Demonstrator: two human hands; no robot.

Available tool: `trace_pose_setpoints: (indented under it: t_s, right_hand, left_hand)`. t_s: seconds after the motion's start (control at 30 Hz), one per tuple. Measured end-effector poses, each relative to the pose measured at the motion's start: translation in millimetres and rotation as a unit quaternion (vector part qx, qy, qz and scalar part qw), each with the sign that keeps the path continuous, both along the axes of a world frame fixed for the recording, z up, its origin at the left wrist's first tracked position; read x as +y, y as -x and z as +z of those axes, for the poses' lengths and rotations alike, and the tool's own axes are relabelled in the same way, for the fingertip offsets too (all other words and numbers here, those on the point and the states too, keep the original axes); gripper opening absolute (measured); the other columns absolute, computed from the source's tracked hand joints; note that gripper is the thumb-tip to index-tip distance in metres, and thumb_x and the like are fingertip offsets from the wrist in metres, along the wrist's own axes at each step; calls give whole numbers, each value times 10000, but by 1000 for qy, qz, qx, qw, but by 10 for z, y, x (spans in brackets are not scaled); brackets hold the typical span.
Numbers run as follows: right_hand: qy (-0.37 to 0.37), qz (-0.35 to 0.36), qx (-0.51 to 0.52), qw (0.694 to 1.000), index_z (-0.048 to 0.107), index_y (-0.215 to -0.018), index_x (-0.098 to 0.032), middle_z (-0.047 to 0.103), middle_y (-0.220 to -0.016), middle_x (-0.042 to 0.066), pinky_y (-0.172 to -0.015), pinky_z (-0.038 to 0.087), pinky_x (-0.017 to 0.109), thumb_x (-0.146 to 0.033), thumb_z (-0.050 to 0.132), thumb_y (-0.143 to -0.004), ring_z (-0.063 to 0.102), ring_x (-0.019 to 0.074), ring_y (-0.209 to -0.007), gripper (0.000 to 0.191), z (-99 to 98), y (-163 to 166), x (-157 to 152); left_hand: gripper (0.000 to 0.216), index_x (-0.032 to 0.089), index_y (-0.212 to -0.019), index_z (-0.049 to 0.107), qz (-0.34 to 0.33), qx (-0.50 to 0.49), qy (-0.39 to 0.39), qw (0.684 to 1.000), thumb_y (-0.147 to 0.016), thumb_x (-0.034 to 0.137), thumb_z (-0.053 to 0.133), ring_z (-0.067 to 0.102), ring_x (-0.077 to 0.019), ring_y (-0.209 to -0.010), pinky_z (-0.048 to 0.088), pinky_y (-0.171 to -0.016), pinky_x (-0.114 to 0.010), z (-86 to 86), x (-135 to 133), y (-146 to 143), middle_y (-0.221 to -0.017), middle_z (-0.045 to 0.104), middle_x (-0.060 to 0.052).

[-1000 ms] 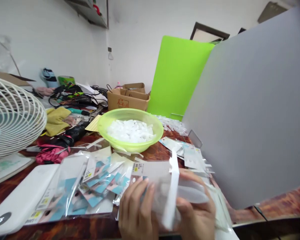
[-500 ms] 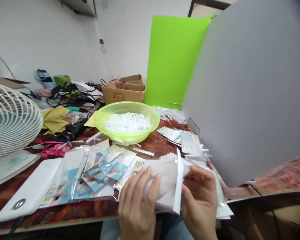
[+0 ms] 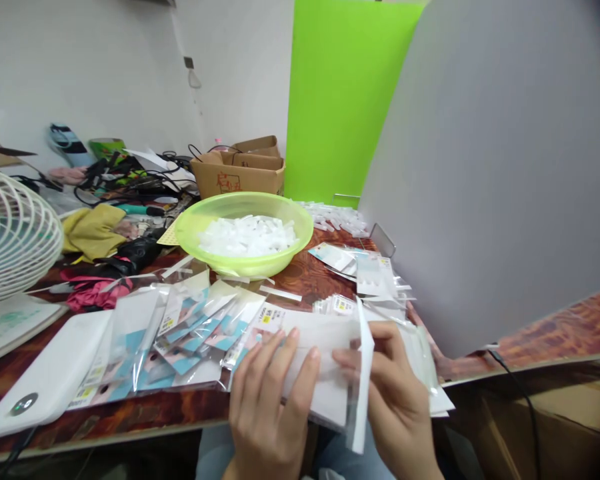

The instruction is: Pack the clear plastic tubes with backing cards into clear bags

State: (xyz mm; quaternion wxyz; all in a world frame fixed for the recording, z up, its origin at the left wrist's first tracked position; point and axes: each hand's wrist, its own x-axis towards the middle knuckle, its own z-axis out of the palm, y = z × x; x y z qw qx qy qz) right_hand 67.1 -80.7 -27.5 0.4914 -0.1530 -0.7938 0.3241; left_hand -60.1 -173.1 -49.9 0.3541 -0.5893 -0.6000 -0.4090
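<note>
My left hand (image 3: 273, 393) lies over a clear plastic bag (image 3: 325, 327) with a white card in it, holding it at the table's front edge. Its fingers rest across the bag's top face and the thumb is hidden. A white flap (image 3: 362, 387) stands up at the bag's right end. My right hand (image 3: 397, 393) is at that end, its fingertips reaching past the flap into the bag's mouth. Those fingers are close together; whatever is between them is too blurred to name. Left of my hands lie several bagged cards (image 3: 195, 333) printed blue and pink.
A yellow-green basin (image 3: 245, 263) holds many small white pieces; more white pieces (image 3: 337, 219) lie behind it. Further packets (image 3: 375, 273) lie by the grey partition (image 3: 480, 167). At left are a white power bank (image 3: 50, 373), a fan (image 3: 15, 233) and clutter; a cardboard box (image 3: 240, 175) stands behind.
My right hand's fingers have gone from the bag's open edge to further inside its mouth. My left hand stays on the bag. The view has tipped down and shifted right.
</note>
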Motion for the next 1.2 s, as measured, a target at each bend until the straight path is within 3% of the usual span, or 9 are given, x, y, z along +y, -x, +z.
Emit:
trace_pose_setpoints:
  t_s: [0.1,0.23,0.37,0.47,0.67,0.77,0.87,0.97,1.2]
  right_hand:
    - [-95,-12,-45,994,640,-1146,-263,444,-1150,68,-922,461,346,-122,498,-889,480,208,-1100,326,-26,-50,-36]
    - [-137,-23,4,990,444,-1376,-210,481,-1286,100,-991,400,445,-158,464,-907,449,270,-1192,472,-70,-100,-48]
    - [-223,15,-141,964,433,-1404,-195,545,-1359,73,-1068,264,494,-210,453,-889,413,305,-1269,516,-37,-168,6]
    - [-229,48,-229,945,418,-1416,-235,567,-1368,43,-1104,175,500,-227,448,-871,457,294,-1271,545,45,-221,55]
    - [-264,56,-227,936,502,-1326,-251,605,-1309,39,-1091,197,483,-309,500,-873,422,296,-1280,457,135,-256,80]
    - [-276,29,-187,943,593,-1155,-243,619,-1236,56,-1033,301,454,-180,579,-818,445,270,-1196,344,125,-256,87]
    - [-339,5,-188,922,644,-1102,-225,642,-1164,70,-992,331,425,-72,599,-774,447,263,-1133,364,108,-266,116]
    - [-381,3,-199,903,644,-1169,-199,655,-1171,81,-988,323,437,-119,617,-786,435,289,-1137,392,93,-293,159]
    - [-383,4,-160,910,696,-999,-236,670,-1090,67,-976,367,415,-119,565,-847,514,238,-1074,232,71,-284,144]
  left_hand:
    - [249,68,-1071,585,-8,-8,8,1000,-868,-6,461,555,-311,-1162,465,-902,-480,-3,-7,29,-1146,609,-201]
    - [209,59,-1062,575,-27,-9,5,1000,-883,33,470,557,-312,-1160,489,-882,-478,4,-15,27,-1143,605,-213]
    - [193,69,-1014,606,-1,5,-12,1000,-907,65,446,577,-277,-1125,444,-908,-453,-1,-22,-19,-1059,655,-184]
    - [256,80,-1008,630,3,8,-2,1000,-926,71,387,601,-242,-1070,413,-916,-427,-35,-27,-36,-989,695,-153]
    - [245,88,-1021,612,-13,-16,-12,1000,-931,86,383,579,-262,-1121,438,-913,-449,-137,-3,2,-1022,687,-160]
    - [207,78,-1037,596,-40,-44,-19,998,-911,79,431,580,-263,-1122,469,-897,-448,-158,20,-10,-1038,678,-171]
    - [194,83,-1044,590,-63,-60,-26,996,-909,85,451,589,-244,-1114,493,-889,-426,-161,43,-53,-1017,692,-158]
    - [219,90,-1040,599,-63,-61,-31,996,-924,84,413,605,-226,-1096,495,-893,-401,-164,64,-87,-987,710,-137]
    - [214,86,-1059,587,-101,-78,-32,991,-925,118,423,598,-228,-1088,503,-875,-384,-195,88,-117,-1011,701,-141]
